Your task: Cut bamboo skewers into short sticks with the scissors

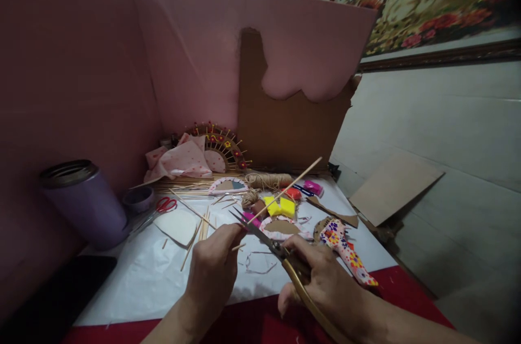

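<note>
My left hand pinches the near end of a thin wooden stick that slants up to the right. My right hand grips gold-handled scissors whose dark blades are parted around the stick close to my left fingers. Both hands hover over white paper spread on a red table. Just beyond the blades lie a pink-rimmed cardboard half circle and yellow blocks.
A purple tumbler stands at left, with red-handled scissors and loose sticks beside it. Twine, pink cloth and a decorated fan piece sit at the back. A flowered cutout lies right. Pink-covered cardboard walls enclose the table.
</note>
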`<action>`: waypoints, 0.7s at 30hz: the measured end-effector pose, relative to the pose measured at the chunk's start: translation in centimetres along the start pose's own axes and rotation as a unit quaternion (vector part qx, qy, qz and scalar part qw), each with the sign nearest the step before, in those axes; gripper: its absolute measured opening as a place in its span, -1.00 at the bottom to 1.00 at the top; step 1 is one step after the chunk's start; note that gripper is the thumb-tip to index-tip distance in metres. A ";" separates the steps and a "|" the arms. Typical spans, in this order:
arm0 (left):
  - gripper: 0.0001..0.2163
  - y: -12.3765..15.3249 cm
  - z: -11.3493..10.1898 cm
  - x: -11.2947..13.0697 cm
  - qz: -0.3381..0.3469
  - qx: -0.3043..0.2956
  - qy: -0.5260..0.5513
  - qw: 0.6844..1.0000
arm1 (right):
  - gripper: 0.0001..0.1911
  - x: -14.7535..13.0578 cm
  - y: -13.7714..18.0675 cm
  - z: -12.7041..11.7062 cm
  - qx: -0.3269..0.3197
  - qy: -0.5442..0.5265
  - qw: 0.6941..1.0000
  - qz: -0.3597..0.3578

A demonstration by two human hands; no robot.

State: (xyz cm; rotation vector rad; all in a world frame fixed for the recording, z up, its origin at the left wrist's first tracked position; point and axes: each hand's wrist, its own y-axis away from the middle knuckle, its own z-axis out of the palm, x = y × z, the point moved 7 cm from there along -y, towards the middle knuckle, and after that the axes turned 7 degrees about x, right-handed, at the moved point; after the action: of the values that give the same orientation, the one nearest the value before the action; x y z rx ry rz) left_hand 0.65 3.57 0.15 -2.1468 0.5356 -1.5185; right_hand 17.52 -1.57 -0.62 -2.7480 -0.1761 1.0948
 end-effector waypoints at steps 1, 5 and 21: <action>-0.83 0.0 -0.1 0.2 0.017 -0.003 -0.021 1.000 | -0.53 0.0 0.0 0.1 -0.001 0.003 1.000 0.001; -0.76 -0.2 0.0 -1.2 -0.112 -0.051 0.039 0.992 | -0.51 -0.2 0.1 0.3 0.009 0.016 1.000 -0.020; -0.83 0.0 0.2 -1.1 -0.081 -0.007 0.044 0.996 | -0.57 0.0 -0.1 0.3 0.008 -0.018 1.000 0.003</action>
State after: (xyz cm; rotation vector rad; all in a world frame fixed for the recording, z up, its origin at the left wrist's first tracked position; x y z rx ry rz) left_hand 0.52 4.24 -0.74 -2.1874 0.4094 -1.7069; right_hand 17.33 -1.39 -0.79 -2.7174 -0.1635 1.1418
